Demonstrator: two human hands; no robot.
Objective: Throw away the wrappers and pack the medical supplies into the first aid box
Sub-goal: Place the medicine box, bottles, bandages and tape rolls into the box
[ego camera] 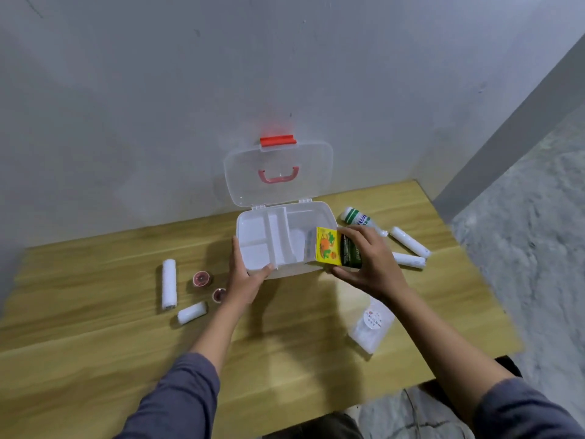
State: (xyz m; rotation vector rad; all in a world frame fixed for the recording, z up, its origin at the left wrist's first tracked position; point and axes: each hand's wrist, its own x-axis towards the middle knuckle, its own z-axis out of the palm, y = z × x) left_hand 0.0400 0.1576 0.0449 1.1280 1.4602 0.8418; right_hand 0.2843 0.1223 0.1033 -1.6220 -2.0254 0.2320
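Observation:
The clear plastic first aid box [319, 213] stands open on the wooden table, its lid [278, 172] with the red latch leaning against the wall. A white divided tray [253, 229] sits tilted in its left half. My left hand [245, 277] grips the box's front left corner, thumb on the tray's edge. My right hand [368, 264] holds a yellow and green medicine carton [330, 247] over the box's right front corner. Two white bandage rolls [168, 283] and two small red tape rolls [201, 278] lie to the left of the box.
To the right of the box lie a green-and-white bottle [356, 216] and two more bandage rolls [410, 241]. A clear bag with white contents [372, 326] rests near the table's right front edge. The wall is right behind the box; grey floor lies to the right.

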